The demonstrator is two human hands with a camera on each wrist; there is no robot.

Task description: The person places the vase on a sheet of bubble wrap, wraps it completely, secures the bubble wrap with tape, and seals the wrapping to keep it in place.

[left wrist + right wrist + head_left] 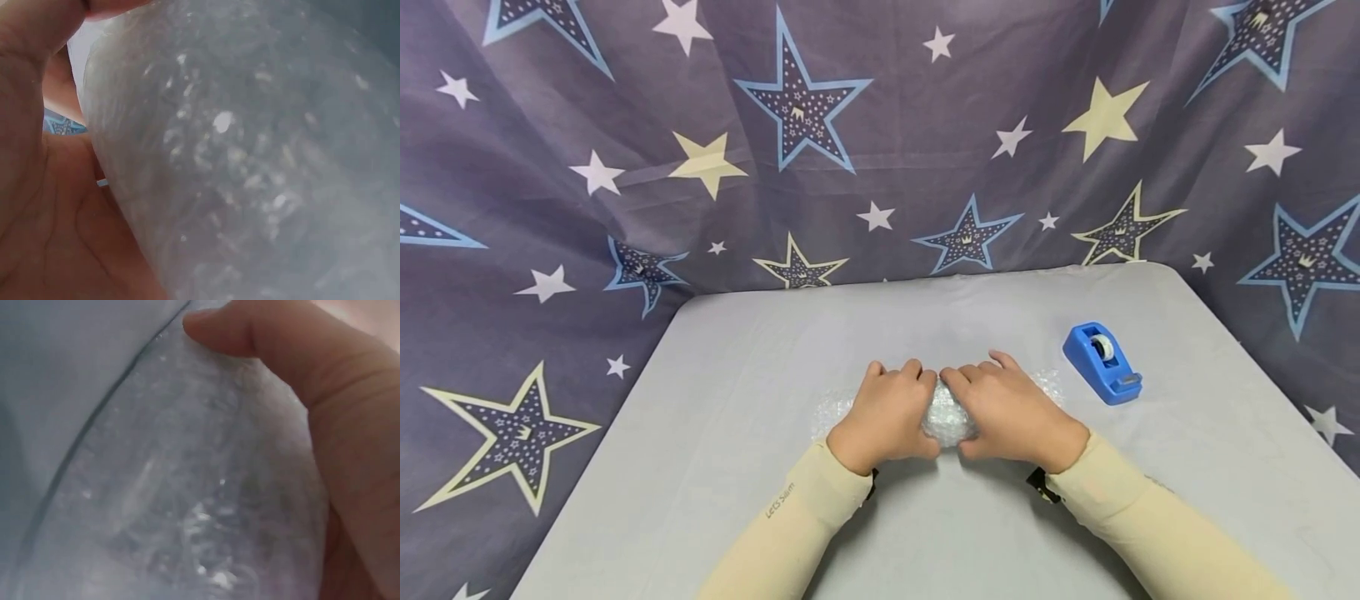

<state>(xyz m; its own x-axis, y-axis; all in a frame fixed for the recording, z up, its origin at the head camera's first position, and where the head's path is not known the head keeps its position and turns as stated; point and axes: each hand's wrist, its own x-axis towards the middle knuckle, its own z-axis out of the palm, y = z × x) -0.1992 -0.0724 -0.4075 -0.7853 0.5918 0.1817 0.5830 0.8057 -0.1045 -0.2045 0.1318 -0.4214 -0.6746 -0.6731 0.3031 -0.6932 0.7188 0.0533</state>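
A roll of clear bubble wrap (948,417) lies on the table in front of the person, its loose ends showing past both hands. The left hand (891,414) grips it from the left, with fingers over the far side and thumb on the near side. From the right, the right hand (1011,411) holds it the same way. In the left wrist view the bubble wrap (237,156) fills most of the picture beside the palm. The right wrist view shows the thumb (250,337) pressing on the bubble wrap (187,462). Whatever is inside cannot be made out.
A blue tape dispenser (1101,364) with a roll of tape stands to the right of the hands. The table (700,467) has a pale grey cover. Behind it hangs a dark curtain (865,183) with a star pattern.
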